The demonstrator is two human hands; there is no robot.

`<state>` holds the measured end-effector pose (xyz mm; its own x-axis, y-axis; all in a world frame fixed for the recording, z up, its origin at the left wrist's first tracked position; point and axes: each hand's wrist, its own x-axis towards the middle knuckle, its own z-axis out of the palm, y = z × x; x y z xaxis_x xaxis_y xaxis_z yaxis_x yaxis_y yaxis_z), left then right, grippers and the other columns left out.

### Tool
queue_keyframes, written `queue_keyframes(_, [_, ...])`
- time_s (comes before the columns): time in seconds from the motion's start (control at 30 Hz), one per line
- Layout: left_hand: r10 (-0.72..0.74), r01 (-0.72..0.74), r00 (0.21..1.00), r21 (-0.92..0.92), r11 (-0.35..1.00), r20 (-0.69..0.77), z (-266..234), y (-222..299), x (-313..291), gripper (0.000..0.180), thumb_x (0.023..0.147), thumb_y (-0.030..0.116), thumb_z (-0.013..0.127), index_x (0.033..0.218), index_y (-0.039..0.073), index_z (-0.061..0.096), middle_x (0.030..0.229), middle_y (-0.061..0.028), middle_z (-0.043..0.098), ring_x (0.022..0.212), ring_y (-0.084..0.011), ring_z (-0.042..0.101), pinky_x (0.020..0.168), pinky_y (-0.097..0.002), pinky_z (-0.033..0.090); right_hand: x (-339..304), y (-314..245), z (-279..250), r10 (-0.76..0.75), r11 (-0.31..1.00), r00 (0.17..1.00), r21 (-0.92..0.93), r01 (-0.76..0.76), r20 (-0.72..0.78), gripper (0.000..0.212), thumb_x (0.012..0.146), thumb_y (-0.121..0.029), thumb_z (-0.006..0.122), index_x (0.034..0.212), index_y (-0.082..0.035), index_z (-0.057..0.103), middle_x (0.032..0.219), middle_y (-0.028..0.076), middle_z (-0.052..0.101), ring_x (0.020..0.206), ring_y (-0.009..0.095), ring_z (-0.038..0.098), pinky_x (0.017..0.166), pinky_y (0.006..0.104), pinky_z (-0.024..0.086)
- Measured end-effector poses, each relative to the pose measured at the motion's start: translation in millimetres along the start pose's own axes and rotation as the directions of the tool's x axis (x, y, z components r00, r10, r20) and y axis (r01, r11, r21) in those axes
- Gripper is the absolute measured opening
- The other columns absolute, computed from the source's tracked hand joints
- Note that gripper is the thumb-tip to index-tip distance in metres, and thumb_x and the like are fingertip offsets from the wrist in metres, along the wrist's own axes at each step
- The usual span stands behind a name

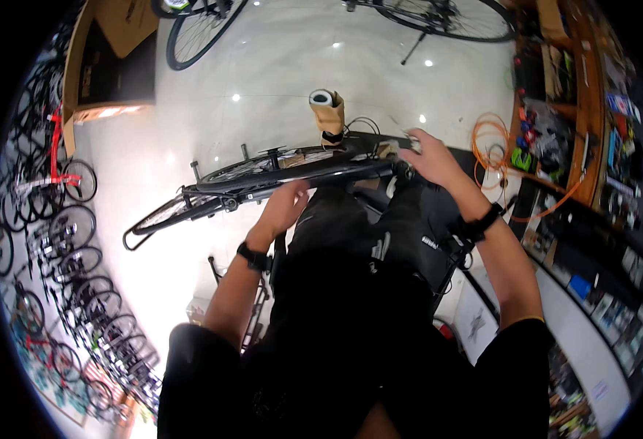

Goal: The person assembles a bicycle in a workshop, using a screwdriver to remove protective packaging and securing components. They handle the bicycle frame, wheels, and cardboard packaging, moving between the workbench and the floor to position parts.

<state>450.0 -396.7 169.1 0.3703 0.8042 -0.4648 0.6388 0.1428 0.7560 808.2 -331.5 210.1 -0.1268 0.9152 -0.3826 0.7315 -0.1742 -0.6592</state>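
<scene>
A black bicycle frame lies across in front of my legs, its rear end pointing to the left. My left hand is at the near side of the frame's tube, fingers loosely bent and apart, with nothing seen in them. At the frame's right end is my right hand, its fingers closed around what looks like a thin pale strip. Tan wrapping sits by that end, just left of my right thumb. A brown-paper-wrapped roll stands behind the frame, beside thin black cables.
Bicycles stand at the back, and a long row of them lines the left. A large cardboard box is at the back left. Coiled orange hose lies at the right, beside wooden shelves with tools and parts.
</scene>
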Motion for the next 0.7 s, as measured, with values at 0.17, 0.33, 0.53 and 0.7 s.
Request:
queue_keyframes(0.17, [-0.348,0.342,0.887,-0.072,0.937,-0.303,48,-6,-81,0.021,0.092,0.012,0.06,0.108,-0.001,0.061,0.088,-0.0126,0.066,0.082,-0.0214,0.064,0.076,-0.0318,0.05,135,-20,78,-0.153,0.944,0.959,-0.252,0.214,0.239,0.045,0.082,-0.028,0.069,0.12,-0.009,0.056,0.106,0.023,0.061,0.091,0.039,0.065,0.081,0.0452,0.053])
queue_keyframes(0.33, [-0.687,0.604,0.705,-0.36,0.711,-0.176,124,9,-155,0.021,0.088,0.009,0.059,0.106,0.0,0.063,0.084,-0.016,0.067,0.075,-0.0236,0.065,0.068,-0.0337,0.051,208,-15,147,-0.164,0.828,0.922,-0.458,0.322,0.351,0.028,0.082,-0.022,0.068,0.107,-0.01,0.064,0.103,0.02,0.059,0.091,0.032,0.067,0.071,0.0383,0.057])
queue_keyframes(0.53, [-0.663,0.571,0.727,-0.379,0.728,-0.179,162,14,-148,0.02,0.089,0.008,0.062,0.108,0.0,0.062,0.092,-0.0134,0.069,0.081,-0.0216,0.066,0.073,-0.0312,0.052,218,-2,154,-0.248,0.776,0.903,-0.486,0.401,0.35,0.019,0.083,-0.015,0.063,0.101,-0.01,0.065,0.109,0.019,0.055,0.086,0.032,0.067,0.071,0.0392,0.057])
queue_keyframes(0.7, [-0.542,0.382,0.77,-0.436,0.815,-0.337,127,17,-112,0.02,0.089,0.005,0.062,0.108,0.0,0.062,0.093,-0.0125,0.069,0.083,-0.021,0.066,0.075,-0.0305,0.051,207,-36,103,-0.382,0.831,0.905,-0.36,0.425,0.188,0.015,0.082,-0.014,0.064,0.097,-0.011,0.063,0.105,0.017,0.054,0.082,0.037,0.064,0.072,0.0452,0.053])
